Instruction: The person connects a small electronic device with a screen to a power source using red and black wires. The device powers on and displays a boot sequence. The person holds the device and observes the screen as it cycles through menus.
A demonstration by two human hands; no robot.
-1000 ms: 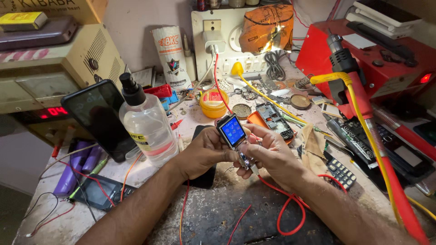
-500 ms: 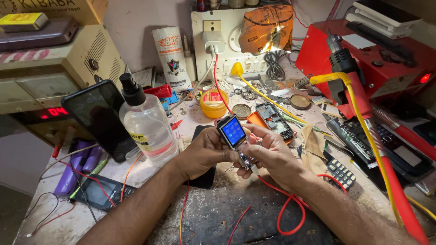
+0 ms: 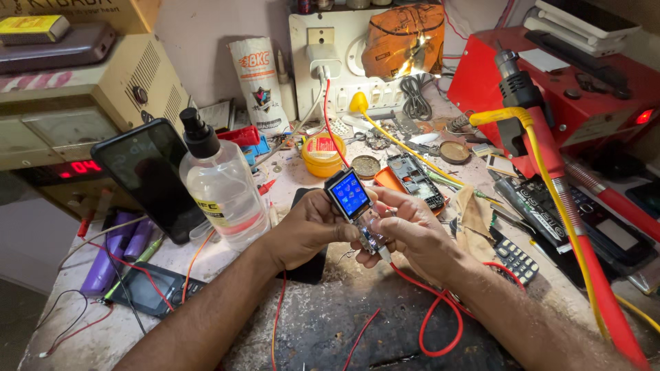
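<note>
The board (image 3: 357, 214) has a glossy lit screen above bare circuitry with small metallic parts. The bottle (image 3: 223, 189) is clear, smooth plastic with a matt black cap. The phone (image 3: 151, 175) leaning behind it has a glossy black glass face. The desk (image 3: 323, 323) is rough, stained and dull. The cloth (image 3: 474, 214) is tan, soft and crumpled. The wire (image 3: 440, 312) has smooth red plastic sheathing. The tin (image 3: 323, 154) is shiny yellow.

Both forearms bare, no sleeves; left hand (image 3: 309, 230), right hand (image 3: 412, 233) ungloved.
</note>
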